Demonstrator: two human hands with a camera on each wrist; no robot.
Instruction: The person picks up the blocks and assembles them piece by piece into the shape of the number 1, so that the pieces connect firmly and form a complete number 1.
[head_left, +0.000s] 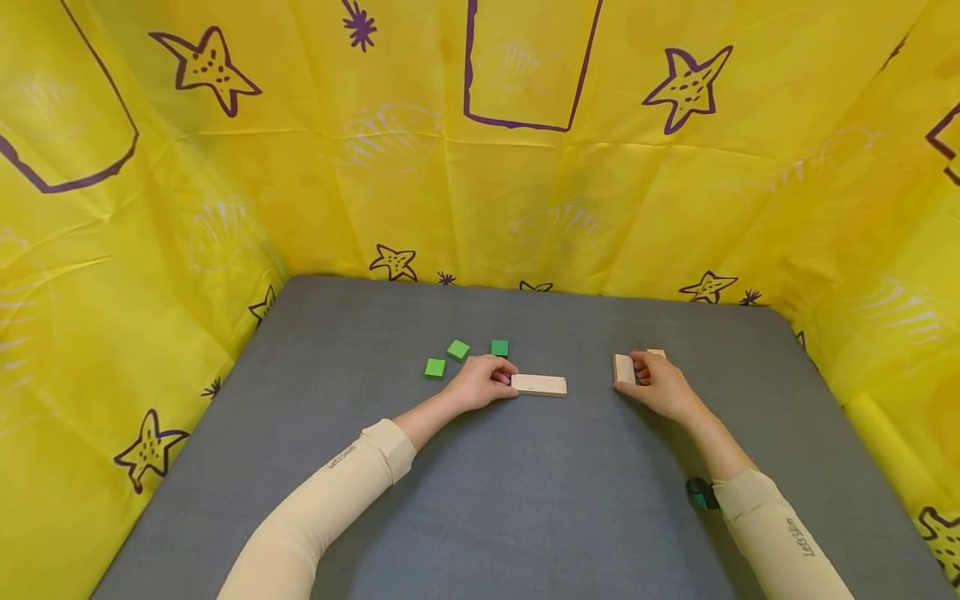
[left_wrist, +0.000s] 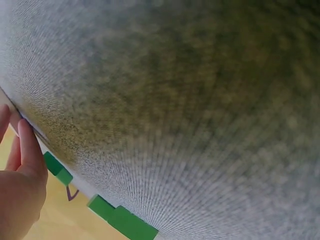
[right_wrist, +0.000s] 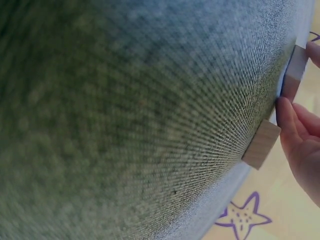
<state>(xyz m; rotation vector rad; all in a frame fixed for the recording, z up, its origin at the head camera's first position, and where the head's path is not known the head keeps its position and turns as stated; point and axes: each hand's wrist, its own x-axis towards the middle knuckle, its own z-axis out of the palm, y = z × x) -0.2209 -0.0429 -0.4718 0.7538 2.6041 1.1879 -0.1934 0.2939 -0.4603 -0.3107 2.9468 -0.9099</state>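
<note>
My left hand [head_left: 483, 382] pinches the left end of a long, flat pale wooden block [head_left: 538, 385] lying on the table. In the left wrist view its fingers [left_wrist: 31, 150] are at that block, of which only a sliver shows. Further right, my right hand [head_left: 663, 390] holds a second wooden block [head_left: 623, 369] between thumb and fingers, its length pointing away from me. A third wooden block [head_left: 656, 352] sits just behind the right hand, partly hidden by it; the right wrist view shows this block [right_wrist: 262, 144] beside the fingers.
Two light green blocks [head_left: 434, 369] and a darker green block [head_left: 499, 348] lie near the left hand, the darker one just behind it. The grey table [head_left: 517, 500] ends at a yellow patterned cloth [head_left: 480, 192] at the back and sides.
</note>
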